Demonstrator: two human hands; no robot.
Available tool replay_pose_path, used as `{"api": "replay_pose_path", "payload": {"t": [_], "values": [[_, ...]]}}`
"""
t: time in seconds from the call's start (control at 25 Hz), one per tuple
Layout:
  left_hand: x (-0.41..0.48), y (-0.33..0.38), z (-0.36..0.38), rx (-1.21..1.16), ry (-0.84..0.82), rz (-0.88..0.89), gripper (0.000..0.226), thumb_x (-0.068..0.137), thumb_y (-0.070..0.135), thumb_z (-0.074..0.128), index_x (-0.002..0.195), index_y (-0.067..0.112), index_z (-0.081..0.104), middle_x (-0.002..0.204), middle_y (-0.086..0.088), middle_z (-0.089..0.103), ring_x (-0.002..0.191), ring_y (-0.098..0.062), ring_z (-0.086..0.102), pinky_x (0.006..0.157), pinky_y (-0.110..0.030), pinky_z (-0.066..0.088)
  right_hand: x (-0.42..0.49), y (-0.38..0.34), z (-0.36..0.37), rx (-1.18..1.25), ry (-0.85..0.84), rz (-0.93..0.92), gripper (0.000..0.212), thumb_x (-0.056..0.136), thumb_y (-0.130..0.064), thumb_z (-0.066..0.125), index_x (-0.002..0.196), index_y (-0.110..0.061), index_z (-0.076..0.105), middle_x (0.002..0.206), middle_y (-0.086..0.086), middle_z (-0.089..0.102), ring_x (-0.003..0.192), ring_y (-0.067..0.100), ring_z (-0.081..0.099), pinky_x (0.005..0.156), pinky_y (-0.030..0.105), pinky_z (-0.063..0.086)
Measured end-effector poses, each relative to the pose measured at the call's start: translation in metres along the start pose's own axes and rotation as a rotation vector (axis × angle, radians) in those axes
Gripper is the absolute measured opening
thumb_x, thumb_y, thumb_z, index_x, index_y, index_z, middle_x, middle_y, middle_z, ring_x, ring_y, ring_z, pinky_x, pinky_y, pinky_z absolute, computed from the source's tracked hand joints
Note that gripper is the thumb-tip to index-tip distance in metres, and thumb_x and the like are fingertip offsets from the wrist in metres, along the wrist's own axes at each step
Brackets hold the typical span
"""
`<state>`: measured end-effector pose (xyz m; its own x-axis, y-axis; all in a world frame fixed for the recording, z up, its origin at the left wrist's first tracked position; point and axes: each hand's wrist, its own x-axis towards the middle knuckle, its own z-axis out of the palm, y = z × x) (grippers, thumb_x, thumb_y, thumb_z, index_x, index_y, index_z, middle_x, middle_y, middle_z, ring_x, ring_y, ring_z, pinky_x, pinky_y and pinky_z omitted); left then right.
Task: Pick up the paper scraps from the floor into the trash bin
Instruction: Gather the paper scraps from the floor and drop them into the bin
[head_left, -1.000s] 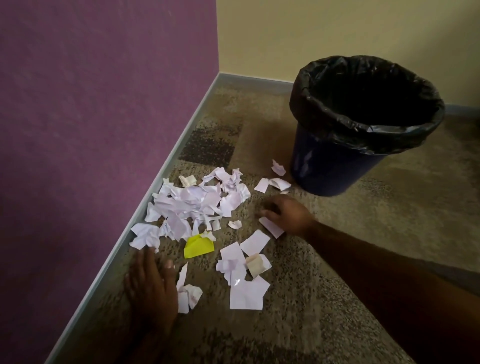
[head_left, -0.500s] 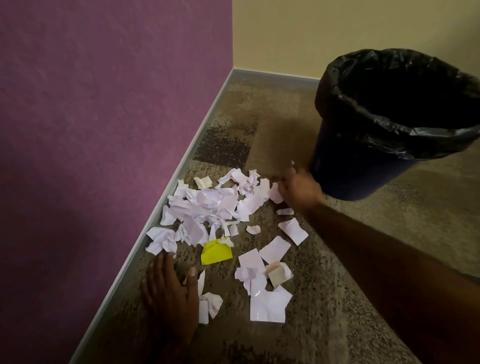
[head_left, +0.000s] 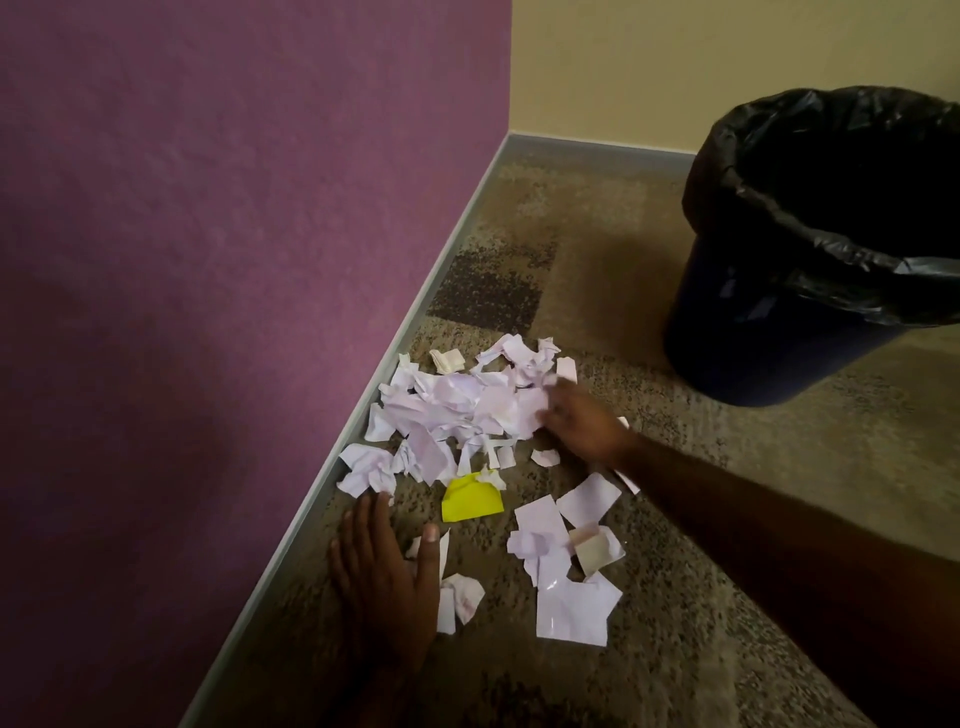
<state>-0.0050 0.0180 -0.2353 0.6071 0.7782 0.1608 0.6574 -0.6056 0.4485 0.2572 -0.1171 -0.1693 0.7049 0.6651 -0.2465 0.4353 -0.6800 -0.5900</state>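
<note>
white paper scraps (head_left: 457, 410) strewn on carpet, black-lined trash bin (head_left: 769, 332) upright

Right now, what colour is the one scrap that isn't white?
Bright yellow: the scrap by the left hand, in the head view.

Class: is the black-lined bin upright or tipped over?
Upright: the dark blue trash bin with black liner stands on its base, mouth facing up.
</note>
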Motion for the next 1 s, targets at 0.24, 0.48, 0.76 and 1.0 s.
{"api": "replay_pose_path", "payload": {"t": [0.24, 0.48, 0.76, 1.0], "values": [[0.006, 0.004, -0.007, -0.162, 0.057, -0.103, 0.07, 0.094, 0.058, 0.033, 0.15, 0.016, 0.041, 0.16, -0.012, 0.034, 0.146, -0.033, 0.035, 0.114, -0.052, 0.033, 0.002, -0.048, -0.015, 0.0, 0.139, -0.076, 0.082, 0.077, -0.057, 0.074, 0.147, -0.031, 0.039, 0.143, 0.006, 0.052, 0.119, 0.023, 0.059, 0.098, 0.039, 0.05], [0.065, 0.042, -0.009, -0.285, -0.082, -0.107, 0.066, 0.1, 0.049, 0.044, 0.158, 0.027, 0.023, 0.167, -0.01, 0.013, 0.153, -0.029, 0.017, 0.119, -0.045, 0.027, 0.008, -0.039, -0.008, -0.22, -0.275, 0.147, 0.143, 0.051, -0.06, 0.089, 0.157, -0.033, -0.002, 0.163, 0.017, 0.014, 0.145, 0.039, 0.028, 0.113, 0.048, 0.034], [0.094, 0.08, -0.002, -0.721, -0.383, -0.038, 0.05, 0.106, 0.036, 0.039, 0.155, 0.033, 0.032, 0.162, 0.004, 0.032, 0.147, -0.014, 0.033, 0.117, -0.03, 0.029, 0.01, -0.069, 0.025, -0.087, -0.255, -0.055, 0.121, 0.061, -0.032, 0.092, 0.155, -0.025, 0.015, 0.147, 0.024, 0.037, 0.127, 0.039, 0.049, 0.099, 0.039, 0.048], [0.077, 0.109, -0.023, -0.906, -0.434, -0.124, 0.059, 0.093, 0.068, 0.036, 0.149, 0.056, 0.026, 0.163, 0.011, 0.029, 0.147, -0.013, 0.034, 0.12, -0.04, 0.032, -0.005, -0.089, 0.008, 0.036, -0.146, -0.226, 0.091, 0.067, -0.014, 0.086, 0.145, -0.011, 0.04, 0.128, 0.014, 0.064, 0.113, 0.027, 0.061, 0.088, 0.026, 0.046]]}}
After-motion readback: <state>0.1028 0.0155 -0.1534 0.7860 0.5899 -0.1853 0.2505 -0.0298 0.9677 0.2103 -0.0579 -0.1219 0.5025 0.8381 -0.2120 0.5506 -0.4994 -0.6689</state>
